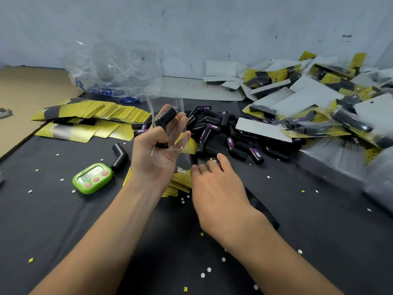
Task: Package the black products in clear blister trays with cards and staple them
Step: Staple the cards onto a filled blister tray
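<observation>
Holding one blister tray (178, 135), one product (165, 116).

bare left hand (158, 154) and bare right hand (214, 188), forearms (119, 226) uncovered.

Lower left, a green timer (93, 178) with pink buttons sits on the black mat (319, 231). White and yellow paper dots (209, 269) lie scattered over it. Upper left, a crumpled clear plastic bag (112, 69) stands beside brown cardboard (32, 99), a pale wall (212, 24) behind.
</observation>
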